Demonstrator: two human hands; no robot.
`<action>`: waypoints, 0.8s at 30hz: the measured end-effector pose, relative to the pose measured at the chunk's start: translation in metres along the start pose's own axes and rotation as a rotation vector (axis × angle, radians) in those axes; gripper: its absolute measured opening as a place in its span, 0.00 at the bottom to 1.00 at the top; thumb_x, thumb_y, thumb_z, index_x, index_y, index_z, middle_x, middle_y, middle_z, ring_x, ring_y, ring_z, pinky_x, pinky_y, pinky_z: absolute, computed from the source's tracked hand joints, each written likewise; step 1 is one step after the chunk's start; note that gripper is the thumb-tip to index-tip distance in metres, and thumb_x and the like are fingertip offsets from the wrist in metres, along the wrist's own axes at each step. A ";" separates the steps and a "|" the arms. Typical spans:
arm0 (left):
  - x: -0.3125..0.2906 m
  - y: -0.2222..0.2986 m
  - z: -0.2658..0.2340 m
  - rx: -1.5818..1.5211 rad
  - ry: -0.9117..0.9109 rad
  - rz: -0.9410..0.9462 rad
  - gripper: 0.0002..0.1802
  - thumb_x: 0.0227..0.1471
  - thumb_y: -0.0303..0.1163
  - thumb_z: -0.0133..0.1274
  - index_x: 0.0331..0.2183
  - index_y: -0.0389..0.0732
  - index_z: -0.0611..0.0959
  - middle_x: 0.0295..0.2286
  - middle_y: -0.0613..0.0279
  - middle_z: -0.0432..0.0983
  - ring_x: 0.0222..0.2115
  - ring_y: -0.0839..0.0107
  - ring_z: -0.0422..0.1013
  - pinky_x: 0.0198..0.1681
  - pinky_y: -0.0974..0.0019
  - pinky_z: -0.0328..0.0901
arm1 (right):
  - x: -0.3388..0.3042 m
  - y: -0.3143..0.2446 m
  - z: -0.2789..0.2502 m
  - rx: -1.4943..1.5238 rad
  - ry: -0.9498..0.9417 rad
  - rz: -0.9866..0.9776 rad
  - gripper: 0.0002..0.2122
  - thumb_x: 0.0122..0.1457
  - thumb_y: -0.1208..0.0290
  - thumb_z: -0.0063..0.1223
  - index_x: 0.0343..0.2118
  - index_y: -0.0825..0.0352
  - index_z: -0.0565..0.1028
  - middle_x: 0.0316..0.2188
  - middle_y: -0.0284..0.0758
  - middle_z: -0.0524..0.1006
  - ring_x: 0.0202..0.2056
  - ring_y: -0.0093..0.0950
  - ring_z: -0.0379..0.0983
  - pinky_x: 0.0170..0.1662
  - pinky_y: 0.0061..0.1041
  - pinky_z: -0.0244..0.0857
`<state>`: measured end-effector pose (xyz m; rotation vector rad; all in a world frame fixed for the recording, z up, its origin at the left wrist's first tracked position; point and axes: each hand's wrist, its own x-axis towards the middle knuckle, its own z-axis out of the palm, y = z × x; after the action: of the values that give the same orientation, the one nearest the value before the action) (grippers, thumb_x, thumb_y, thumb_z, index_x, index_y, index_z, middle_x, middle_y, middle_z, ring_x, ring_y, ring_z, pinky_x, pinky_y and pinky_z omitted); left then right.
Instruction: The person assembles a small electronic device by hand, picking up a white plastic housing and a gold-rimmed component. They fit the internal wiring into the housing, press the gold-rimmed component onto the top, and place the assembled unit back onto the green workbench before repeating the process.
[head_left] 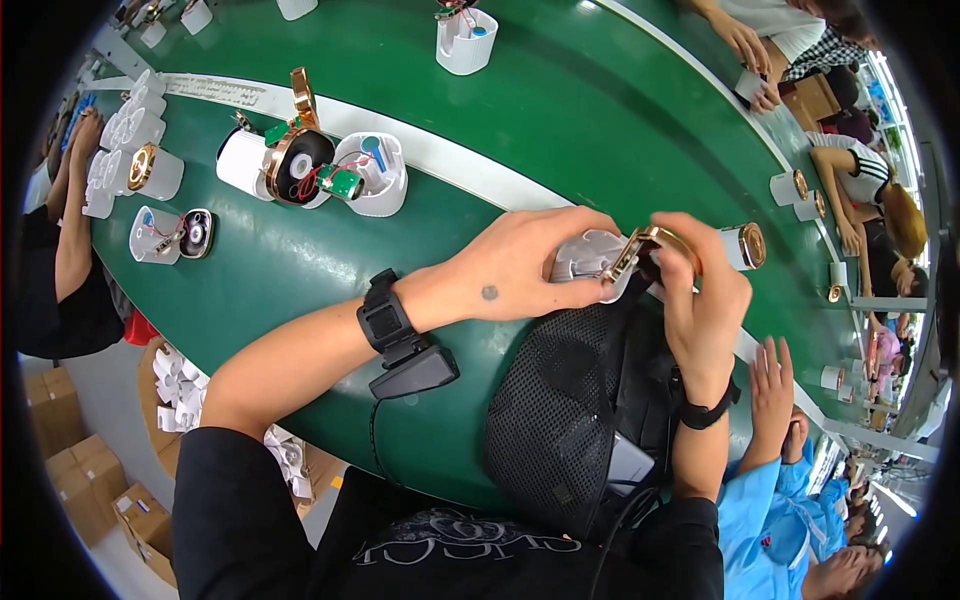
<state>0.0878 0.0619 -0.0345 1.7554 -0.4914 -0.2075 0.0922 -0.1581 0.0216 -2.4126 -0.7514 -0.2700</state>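
Black shirt [450, 575], lower centre of view: one row of large, pale, legible lettering [470, 547] curves across the front, beneath a pale ornate motif [455, 522]. Black mesh bag [545, 400]: small dull patch [564, 493], lower side; its detail is too small to read. Brown carton [145, 512], lower left: small dark marks, likewise unreadable.

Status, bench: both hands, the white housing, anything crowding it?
Left hand gripping white plastic housing. Right hand holding gold-rimmed cap beside it. Black mesh bag close below both, toward the body.
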 end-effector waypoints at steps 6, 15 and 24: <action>-0.004 -0.009 0.002 0.049 0.063 0.150 0.29 0.49 0.35 0.67 0.53 0.40 0.78 0.32 0.59 0.78 0.21 0.73 0.72 0.25 0.68 0.67 | 0.004 -0.013 -0.010 0.565 -0.133 0.491 0.09 0.66 0.74 0.54 0.47 0.69 0.74 0.20 0.33 0.77 0.17 0.17 0.70 0.23 0.19 0.65; 0.002 -0.013 0.004 0.001 0.094 0.116 0.30 0.51 0.37 0.67 0.53 0.39 0.77 0.30 0.60 0.77 0.21 0.73 0.71 0.25 0.68 0.66 | 0.001 0.008 -0.012 0.664 -0.293 0.260 0.10 0.62 0.80 0.57 0.46 0.69 0.73 0.27 0.33 0.79 0.24 0.20 0.75 0.29 0.18 0.69; 0.001 -0.013 0.002 0.037 0.040 0.086 0.31 0.52 0.37 0.67 0.54 0.40 0.75 0.23 0.64 0.76 0.16 0.80 0.68 0.21 0.72 0.62 | 0.003 0.002 -0.013 0.402 -0.123 0.243 0.21 0.59 0.83 0.59 0.56 0.69 0.71 0.41 0.37 0.79 0.43 0.25 0.77 0.46 0.23 0.71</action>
<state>0.0911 0.0621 -0.0472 1.7675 -0.5430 -0.1031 0.0956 -0.1658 0.0323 -2.1189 -0.4995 0.1196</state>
